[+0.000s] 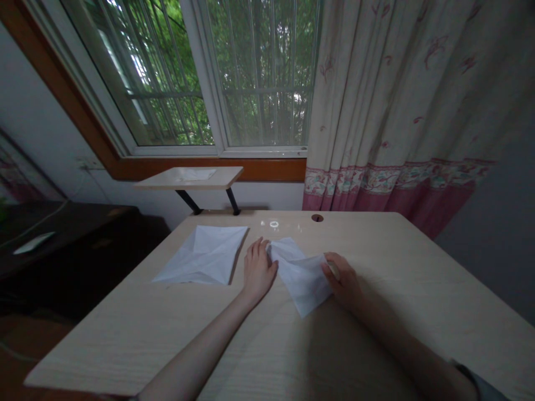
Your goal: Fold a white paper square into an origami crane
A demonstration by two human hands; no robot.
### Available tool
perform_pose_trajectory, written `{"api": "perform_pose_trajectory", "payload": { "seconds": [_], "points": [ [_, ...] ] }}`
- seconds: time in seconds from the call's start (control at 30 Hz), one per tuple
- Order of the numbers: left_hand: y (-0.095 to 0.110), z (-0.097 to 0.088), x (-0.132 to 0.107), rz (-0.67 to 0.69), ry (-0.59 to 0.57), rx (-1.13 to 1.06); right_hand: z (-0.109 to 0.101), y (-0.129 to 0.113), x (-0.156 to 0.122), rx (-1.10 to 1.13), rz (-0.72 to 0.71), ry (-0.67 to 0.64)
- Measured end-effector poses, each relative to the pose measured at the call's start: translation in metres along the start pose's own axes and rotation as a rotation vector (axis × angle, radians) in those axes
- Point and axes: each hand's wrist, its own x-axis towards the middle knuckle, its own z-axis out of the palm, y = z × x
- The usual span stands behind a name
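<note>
A thin white sheet (307, 284), soft and creased, lies slantwise between my two hands; whether it is paper or cloth I cannot tell. My left hand (258, 273) rests on the table with its thumb and fingers closed at the sheet's left corner. At the opposite corner, my right hand (345, 281) pinches the edge between thumb and fingers, and that side looks slightly raised. To the left of my left hand, a larger white sheet (204, 256) lies spread flat with crease lines across it.
The pale wooden table (418, 312) has a round cable hole (317, 218) at its back edge. A small raised shelf (163, 177) on black legs holds a white item (196, 174). Behind are a barred window (259, 83) and a curtain (376, 111). A dark cabinet (83, 223) stands left.
</note>
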Motion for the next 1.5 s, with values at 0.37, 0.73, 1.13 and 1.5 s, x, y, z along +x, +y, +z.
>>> {"api": "perform_pose_trajectory", "payload": {
  "seconds": [0.37,0.73,1.13,1.5],
  "points": [
    [-0.001,0.002,0.000,-0.004,0.008,-0.023,-0.001,0.004,0.008,-0.106,0.030,0.261],
    [-0.005,0.009,-0.003,0.207,-0.281,-0.145,-0.005,0.001,0.009,-0.493,-0.215,0.285],
    [0.005,0.000,-0.003,0.242,-0.379,-0.040,-0.001,0.006,0.007,-0.584,-0.124,0.001],
    [0.009,-0.006,-0.001,0.219,-0.300,0.011,0.008,0.020,-0.002,-0.560,-0.060,-0.241]
  ]
}}
